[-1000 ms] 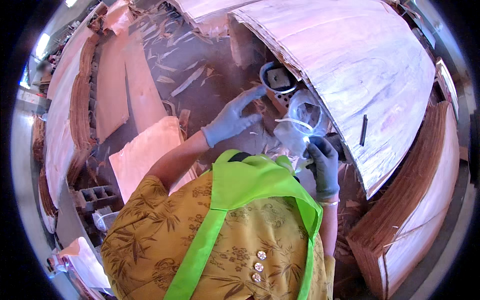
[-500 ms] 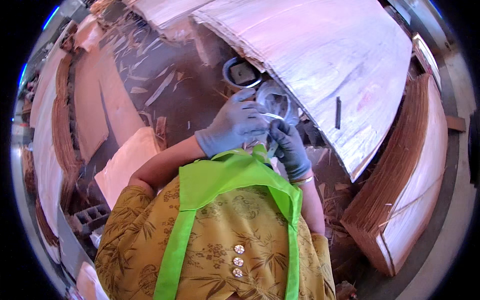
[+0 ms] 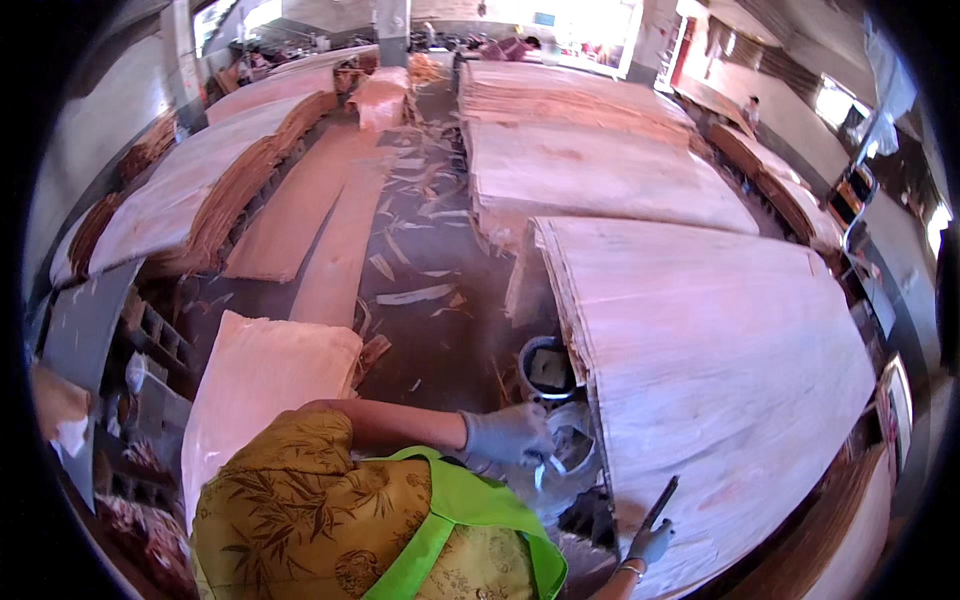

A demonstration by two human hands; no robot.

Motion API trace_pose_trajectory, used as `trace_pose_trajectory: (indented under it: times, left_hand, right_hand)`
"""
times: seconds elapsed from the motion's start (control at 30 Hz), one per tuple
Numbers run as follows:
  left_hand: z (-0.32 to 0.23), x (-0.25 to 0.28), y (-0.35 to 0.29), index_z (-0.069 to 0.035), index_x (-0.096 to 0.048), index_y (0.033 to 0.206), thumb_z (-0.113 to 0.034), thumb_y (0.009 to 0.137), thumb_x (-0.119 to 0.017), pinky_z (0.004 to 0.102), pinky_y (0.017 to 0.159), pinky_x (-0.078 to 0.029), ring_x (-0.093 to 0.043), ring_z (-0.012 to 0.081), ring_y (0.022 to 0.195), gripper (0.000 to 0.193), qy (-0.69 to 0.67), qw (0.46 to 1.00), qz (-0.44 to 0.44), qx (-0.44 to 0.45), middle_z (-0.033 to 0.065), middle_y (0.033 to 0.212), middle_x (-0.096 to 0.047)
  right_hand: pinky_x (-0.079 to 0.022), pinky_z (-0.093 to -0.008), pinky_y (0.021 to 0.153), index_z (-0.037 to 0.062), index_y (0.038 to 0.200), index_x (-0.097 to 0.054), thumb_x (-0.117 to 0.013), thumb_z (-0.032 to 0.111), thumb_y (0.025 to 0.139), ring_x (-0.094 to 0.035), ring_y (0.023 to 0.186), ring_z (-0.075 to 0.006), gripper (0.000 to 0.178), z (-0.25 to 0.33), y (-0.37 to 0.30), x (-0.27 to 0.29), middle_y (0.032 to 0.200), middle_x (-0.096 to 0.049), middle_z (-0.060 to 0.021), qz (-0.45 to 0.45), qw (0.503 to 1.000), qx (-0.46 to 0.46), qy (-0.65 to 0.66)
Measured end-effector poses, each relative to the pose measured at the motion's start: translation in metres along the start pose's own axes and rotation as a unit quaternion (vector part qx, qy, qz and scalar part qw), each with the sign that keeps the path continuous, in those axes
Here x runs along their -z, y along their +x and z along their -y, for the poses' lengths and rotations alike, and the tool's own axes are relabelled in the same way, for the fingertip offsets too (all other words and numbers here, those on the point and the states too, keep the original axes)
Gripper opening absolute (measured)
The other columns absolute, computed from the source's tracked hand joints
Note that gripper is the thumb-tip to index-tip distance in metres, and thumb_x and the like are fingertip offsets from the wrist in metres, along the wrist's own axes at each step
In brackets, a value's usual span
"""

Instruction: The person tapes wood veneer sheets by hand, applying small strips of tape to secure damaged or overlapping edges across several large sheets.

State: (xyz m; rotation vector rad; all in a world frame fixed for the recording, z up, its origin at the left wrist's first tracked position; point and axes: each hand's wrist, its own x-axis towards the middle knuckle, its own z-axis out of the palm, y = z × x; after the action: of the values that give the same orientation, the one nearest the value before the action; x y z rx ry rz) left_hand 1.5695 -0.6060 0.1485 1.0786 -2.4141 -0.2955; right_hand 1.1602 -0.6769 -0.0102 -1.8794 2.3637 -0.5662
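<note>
My left hand (image 3: 508, 434), in a grey glove, is closed above a pale plastic tub, with a thin white strip (image 3: 541, 474) hanging from its fingers. Lower right, my gloved right hand (image 3: 652, 543) is closed around the lower end of a narrow dark stick-like tool (image 3: 661, 503). It rests at the near edge of a large stack of pale wood veneer sheets (image 3: 720, 380). The tub (image 3: 572, 452) stands against the stack's left side. Just beyond it is a round dark bucket (image 3: 548, 370) holding a grey block.
More veneer stacks (image 3: 600, 170) run back into the hall, with others along the left (image 3: 200, 190). Loose sheets (image 3: 330, 260) and wood scraps (image 3: 415, 294) litter the floor. A pale wrapped bundle (image 3: 265, 375) is beside my left arm. A person (image 3: 508, 48) bends over the far stacks.
The view has tilted up to the hall. My hands have parted: the right has moved from beside the left to the veneer stack and taken hold of the dark tool lying there.
</note>
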Motion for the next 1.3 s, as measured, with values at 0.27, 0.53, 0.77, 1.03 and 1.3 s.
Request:
trace_pose_trajectory:
  times: [0.27, 0.53, 0.77, 1.03, 1.3]
  left_hand:
    - [-0.018, -0.016, 0.002, -0.013, -0.062, 0.075, -0.025, 0.071, -0.064, 0.0378, 0.075, -0.041, -0.056, 0.0263, 0.069, 0.012, -0.009, 0.995, 0.058, 0.078, 0.0061, 0.072, -0.060]
    - [-0.025, 0.001, -0.003, -0.013, -0.061, 0.072, -0.026, 0.071, -0.062, 0.0383, 0.077, -0.040, -0.056, 0.0269, 0.071, 0.014, 0.032, 0.991, 0.076, 0.104, 0.0070, 0.069, -0.060]
    - [-0.026, 0.016, -0.013, -0.012, -0.061, 0.072, -0.025, 0.072, -0.063, 0.0389, 0.075, -0.041, -0.056, 0.0275, 0.074, 0.014, 0.034, 0.990, 0.061, 0.120, 0.0074, 0.073, -0.060]
    - [-0.040, 0.006, 0.019, -0.010, -0.060, 0.070, -0.029, 0.071, -0.065, 0.0400, 0.071, -0.043, -0.056, 0.0290, 0.071, 0.019, 0.008, 0.993, 0.092, 0.073, 0.0097, 0.072, -0.060]
    - [-0.004, -0.003, 0.013, -0.009, -0.061, 0.070, -0.024, 0.073, -0.063, 0.0398, 0.066, -0.045, -0.059, 0.0280, 0.069, 0.016, 0.044, 0.997, 0.032, 0.058, 0.0098, 0.070, -0.060]
  right_hand:
    - [-0.048, -0.0471, 0.065, 0.0036, 0.093, -0.052, -0.057, 0.015, 0.079, -0.060, 0.077, -0.0381, 0.019, 0.008, 0.037, -0.014, 0.086, -0.058, -0.0207, 0.080, 0.991, -0.007, -0.110]
    - [-0.052, -0.0382, 0.063, 0.0066, 0.092, -0.049, -0.055, 0.007, 0.078, -0.062, 0.072, -0.0255, 0.015, -0.022, 0.077, -0.020, 0.079, -0.060, -0.0112, 0.288, 0.896, -0.178, 0.288]
    - [-0.046, -0.0241, 0.064, 0.0063, 0.119, -0.049, -0.055, 0.013, 0.087, -0.048, 0.070, -0.0096, 0.033, 0.061, -0.040, 0.067, 0.080, -0.052, -0.0001, 0.242, 0.658, -0.050, 0.711]
    - [-0.037, -0.0193, 0.050, 0.0015, 0.112, -0.059, -0.051, 0.017, 0.091, -0.044, 0.059, -0.0051, 0.027, 0.154, -0.083, 0.058, 0.094, -0.061, -0.0011, 0.289, 0.710, 0.138, 0.627]
    - [-0.032, -0.0201, 0.044, 0.0008, 0.095, -0.064, -0.062, 0.017, 0.086, -0.043, 0.050, -0.0039, 0.019, 0.142, -0.133, 0.048, 0.064, -0.053, 0.0022, 0.448, 0.703, -0.012, 0.552]
